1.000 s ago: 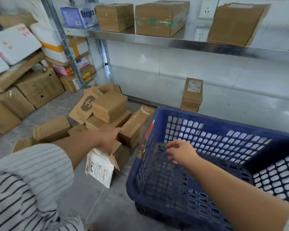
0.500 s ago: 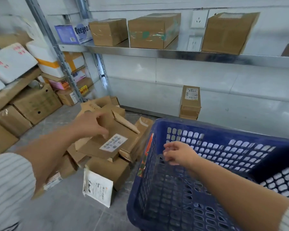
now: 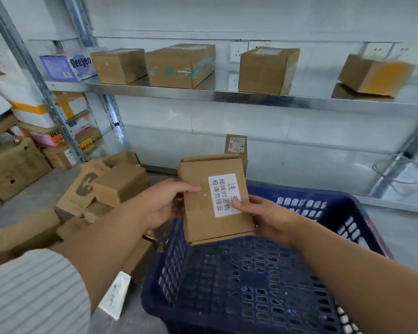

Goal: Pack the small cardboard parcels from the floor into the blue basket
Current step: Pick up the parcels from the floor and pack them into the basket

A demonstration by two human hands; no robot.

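Storeroom shelves (image 3: 251,98), fingers (image 3: 188,189) of left hand (image 3: 164,206), right hand (image 3: 268,219) gripping parcel (image 3: 198,220) above basket (image 3: 336,201)

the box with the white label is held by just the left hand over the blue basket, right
Not just the left: in the head view the left hand and the right hand both hold the box. It is over the blue basket, as you said.

1. A white wall (image 3: 299,141) runs along the back, with white sockets (image 3: 238,52) set in it above the shelf.
2. A shiny metal shelf (image 3: 251,98) spans that wall (brown cardboard boxes (image 3: 179,66) and a blue Deeyeo box (image 3: 68,67) stand on it).
3. A perforated steel upright (image 3: 34,75) at the left carries a rack crowded with cartons (image 3: 12,169).
4. The floor (image 3: 32,201) is grey.
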